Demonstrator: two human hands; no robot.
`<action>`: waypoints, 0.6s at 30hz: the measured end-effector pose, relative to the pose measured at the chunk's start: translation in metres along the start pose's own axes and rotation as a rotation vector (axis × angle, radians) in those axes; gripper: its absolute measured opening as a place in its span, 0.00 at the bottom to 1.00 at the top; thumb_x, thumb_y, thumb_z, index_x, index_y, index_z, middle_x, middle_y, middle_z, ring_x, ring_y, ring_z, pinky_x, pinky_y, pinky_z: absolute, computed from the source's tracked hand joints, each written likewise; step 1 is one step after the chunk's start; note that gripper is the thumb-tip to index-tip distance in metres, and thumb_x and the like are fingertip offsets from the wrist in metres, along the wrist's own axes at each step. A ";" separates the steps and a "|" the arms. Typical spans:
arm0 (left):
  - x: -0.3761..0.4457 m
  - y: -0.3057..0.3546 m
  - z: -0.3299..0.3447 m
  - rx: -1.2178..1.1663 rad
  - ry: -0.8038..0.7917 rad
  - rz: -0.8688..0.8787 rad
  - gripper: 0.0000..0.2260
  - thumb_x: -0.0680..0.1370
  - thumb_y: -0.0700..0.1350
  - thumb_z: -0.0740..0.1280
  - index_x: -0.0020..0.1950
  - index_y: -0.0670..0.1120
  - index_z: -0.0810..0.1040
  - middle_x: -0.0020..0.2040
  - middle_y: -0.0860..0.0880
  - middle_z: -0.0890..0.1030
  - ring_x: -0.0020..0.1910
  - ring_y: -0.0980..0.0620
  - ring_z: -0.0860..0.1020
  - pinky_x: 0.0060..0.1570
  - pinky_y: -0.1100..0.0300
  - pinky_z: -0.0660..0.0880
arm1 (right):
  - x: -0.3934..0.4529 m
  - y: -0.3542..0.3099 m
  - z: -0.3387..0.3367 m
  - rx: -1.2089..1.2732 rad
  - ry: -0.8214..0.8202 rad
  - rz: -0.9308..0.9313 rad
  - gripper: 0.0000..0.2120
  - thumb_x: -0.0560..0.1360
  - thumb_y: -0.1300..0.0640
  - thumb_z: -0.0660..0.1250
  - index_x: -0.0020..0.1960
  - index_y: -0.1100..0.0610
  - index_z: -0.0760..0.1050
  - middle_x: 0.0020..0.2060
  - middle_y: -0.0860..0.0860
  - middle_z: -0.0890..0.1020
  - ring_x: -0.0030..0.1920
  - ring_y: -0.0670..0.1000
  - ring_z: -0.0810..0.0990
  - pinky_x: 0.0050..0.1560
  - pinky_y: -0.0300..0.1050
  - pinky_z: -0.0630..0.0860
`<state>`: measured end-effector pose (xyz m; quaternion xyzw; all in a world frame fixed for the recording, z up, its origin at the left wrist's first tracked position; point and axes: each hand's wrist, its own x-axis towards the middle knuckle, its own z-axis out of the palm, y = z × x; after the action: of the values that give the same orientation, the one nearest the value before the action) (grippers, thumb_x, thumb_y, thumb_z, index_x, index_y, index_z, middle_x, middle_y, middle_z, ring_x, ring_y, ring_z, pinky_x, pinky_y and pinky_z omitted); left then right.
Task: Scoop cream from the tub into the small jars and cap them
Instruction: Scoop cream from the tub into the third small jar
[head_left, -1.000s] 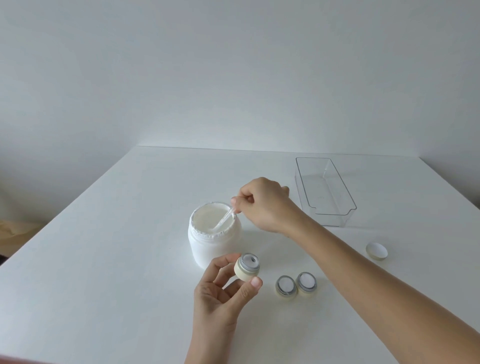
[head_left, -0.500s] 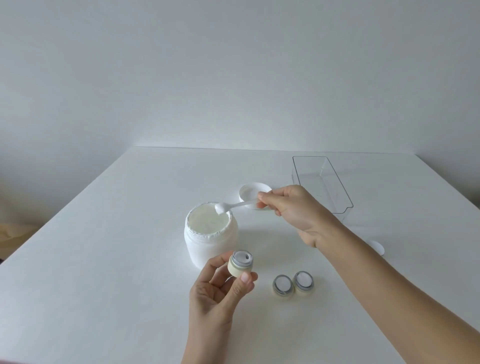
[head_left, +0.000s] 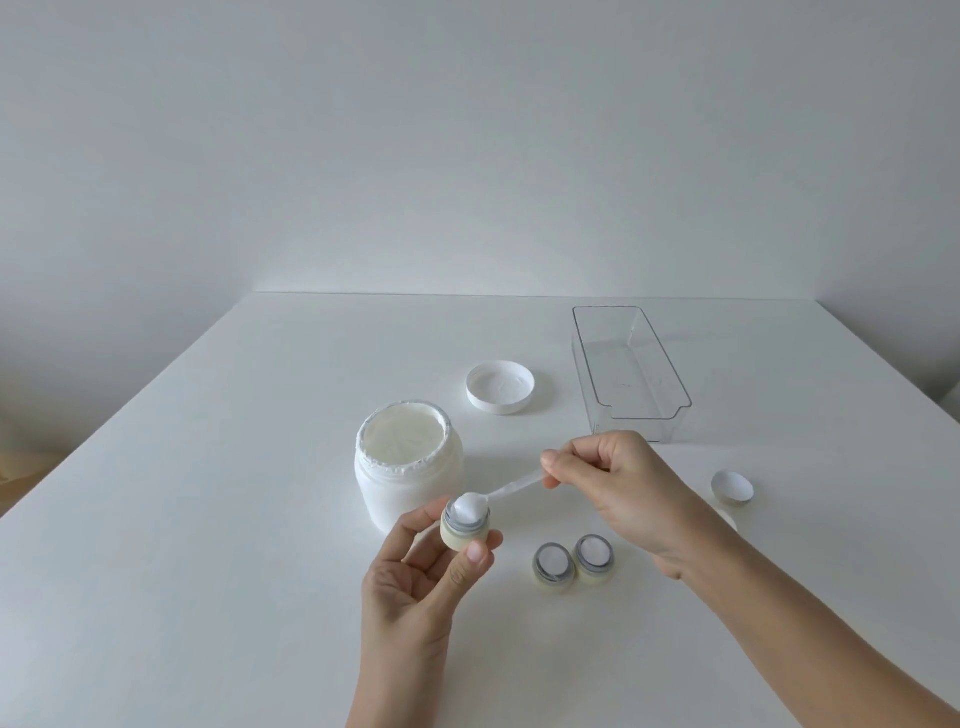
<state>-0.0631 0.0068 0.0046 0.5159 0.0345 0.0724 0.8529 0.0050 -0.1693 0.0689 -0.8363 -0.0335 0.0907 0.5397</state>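
An open white tub (head_left: 408, 470) of cream stands mid-table. In front of it my left hand (head_left: 415, 587) pinches a small cream-coloured jar (head_left: 464, 531) between thumb and fingers, held above the table. My right hand (head_left: 618, 493) pinches the handle of a small clear spoon (head_left: 501, 493). The spoon's bowl, loaded with white cream, sits at the jar's mouth. Two more small jars (head_left: 554, 569) (head_left: 594, 559) with cream in them stand uncapped side by side to the right.
The tub's white lid (head_left: 500, 387) lies upside down behind the tub. A clear plastic bin (head_left: 631, 371) stands at the back right. A small jar cap (head_left: 732, 487) lies right of my right forearm. The white table (head_left: 208, 493) ends at a wall.
My right hand lifted the spoon out of the tub with cream on it and carried it down to the jar held in my left hand. The left hand kept hold of the jar.
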 end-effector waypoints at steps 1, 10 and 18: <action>0.000 0.000 0.000 0.001 0.006 0.002 0.22 0.56 0.49 0.84 0.48 0.51 0.85 0.50 0.39 0.86 0.47 0.42 0.86 0.44 0.60 0.81 | -0.001 0.000 0.000 -0.011 0.007 -0.002 0.14 0.76 0.49 0.66 0.34 0.53 0.81 0.34 0.54 0.70 0.38 0.49 0.68 0.37 0.41 0.64; 0.000 -0.001 -0.001 0.009 0.013 0.007 0.16 0.61 0.45 0.78 0.48 0.51 0.85 0.48 0.40 0.87 0.46 0.43 0.86 0.44 0.61 0.81 | -0.003 0.003 -0.011 0.001 0.155 -0.108 0.14 0.77 0.51 0.66 0.33 0.53 0.80 0.22 0.43 0.63 0.26 0.45 0.62 0.28 0.34 0.60; -0.001 0.000 0.001 0.014 0.004 -0.019 0.13 0.62 0.47 0.77 0.46 0.50 0.86 0.46 0.37 0.86 0.41 0.45 0.86 0.40 0.62 0.81 | -0.019 0.003 0.005 -0.131 0.387 -0.514 0.10 0.76 0.54 0.66 0.38 0.53 0.80 0.34 0.46 0.77 0.40 0.45 0.75 0.45 0.41 0.70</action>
<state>-0.0642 0.0059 0.0054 0.5212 0.0417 0.0649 0.8499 -0.0143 -0.1687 0.0657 -0.8352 -0.1459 -0.2116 0.4862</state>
